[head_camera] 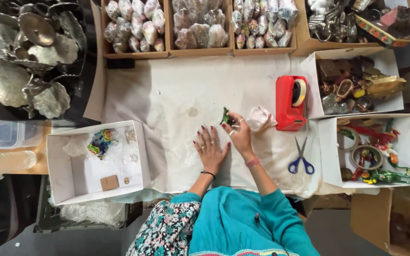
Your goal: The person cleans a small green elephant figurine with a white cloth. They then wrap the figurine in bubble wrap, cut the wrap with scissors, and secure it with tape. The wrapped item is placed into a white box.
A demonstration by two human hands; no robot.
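My left hand (pixel 209 148) lies flat, fingers spread, on a clear sheet of plastic wrap (pixel 186 151) spread over the white cloth-covered table (pixel 176 90). Just to its right, my right hand (pixel 239 130) pinches a small green figurine (pixel 225 116) at the top edge of that sheet. A crumpled pale pink cloth (pixel 261 117) sits beside my right hand.
A red tape dispenser (pixel 290 102) and blue-handled scissors (pixel 301 159) lie to the right. A white box (pixel 96 161) at left holds a colourful figurine. White boxes (pixel 406 142) of painted trinkets stand at right, wrapped items in cardboard trays (pixel 200 28) behind, metal leaf dishes (pixel 29 57) far left.
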